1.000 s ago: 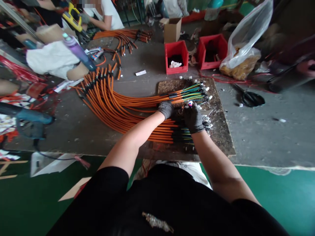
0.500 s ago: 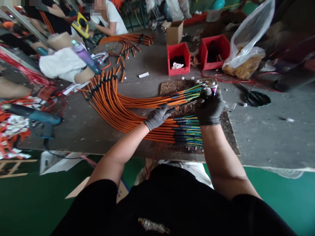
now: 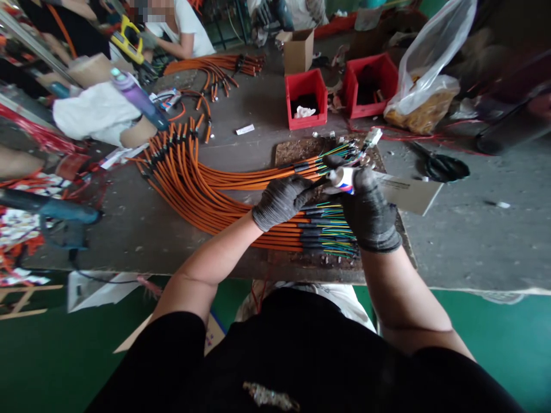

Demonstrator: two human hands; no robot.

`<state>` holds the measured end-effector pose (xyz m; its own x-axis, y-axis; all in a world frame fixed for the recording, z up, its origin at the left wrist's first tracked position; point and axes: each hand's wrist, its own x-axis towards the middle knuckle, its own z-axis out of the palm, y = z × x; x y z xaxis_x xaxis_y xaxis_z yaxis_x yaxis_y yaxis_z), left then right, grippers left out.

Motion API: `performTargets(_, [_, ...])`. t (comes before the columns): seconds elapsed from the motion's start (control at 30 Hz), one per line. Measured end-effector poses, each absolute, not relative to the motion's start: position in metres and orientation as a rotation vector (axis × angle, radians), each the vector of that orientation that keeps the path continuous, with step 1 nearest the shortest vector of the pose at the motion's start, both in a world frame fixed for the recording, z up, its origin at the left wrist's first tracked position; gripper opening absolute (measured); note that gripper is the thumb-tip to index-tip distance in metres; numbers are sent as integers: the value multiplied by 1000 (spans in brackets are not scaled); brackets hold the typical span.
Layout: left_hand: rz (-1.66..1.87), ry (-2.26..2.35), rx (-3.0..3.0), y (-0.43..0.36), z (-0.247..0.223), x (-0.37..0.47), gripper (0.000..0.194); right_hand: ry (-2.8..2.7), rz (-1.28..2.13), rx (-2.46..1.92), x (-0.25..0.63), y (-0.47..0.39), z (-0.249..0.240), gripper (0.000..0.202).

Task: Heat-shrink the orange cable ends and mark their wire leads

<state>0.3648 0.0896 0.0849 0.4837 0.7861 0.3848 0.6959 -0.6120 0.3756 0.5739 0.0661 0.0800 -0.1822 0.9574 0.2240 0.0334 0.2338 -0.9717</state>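
Note:
My left hand (image 3: 282, 202), in a grey knit glove, is closed around a cable near its black sleeve, above the row of orange cables (image 3: 224, 215). My right hand (image 3: 372, 215), gloved too, grips a white squeeze tube (image 3: 344, 179) with red and blue marks. Its narrow end points left at the cable held by my left hand; a flat pale part sticks out right of my glove. Below both hands, thin green, yellow and blue wires (image 3: 338, 229) fan out from black sleeves. White connectors (image 3: 373, 136) sit at the upper wire ends. My fingers partly hide the held cable's end.
A brown board (image 3: 286, 150) lies beneath the wire ends. Farther back stand two red bins (image 3: 318, 119), a cardboard box (image 3: 298, 53) and a plastic bag (image 3: 413, 112). Black-handled scissors (image 3: 447, 167) lie right; a heat gun (image 3: 64, 209) lies left. A co-worker (image 3: 185, 34) sits across the table.
My right hand has turned and come down slightly, so the tube now shows clearly with its narrow end leftward. My left hand has shifted a little right along with the cable.

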Motion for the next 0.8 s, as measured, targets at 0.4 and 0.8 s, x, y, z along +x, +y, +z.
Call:
performTargets(0.4, [1107,1032,2388,92,92,341,43,-1316,1320,-717,541,-4,73,70])
performTargets(0.8, [1294,1070,1708,51,124,336,60,-1744,883,-556,522,3,92,25])
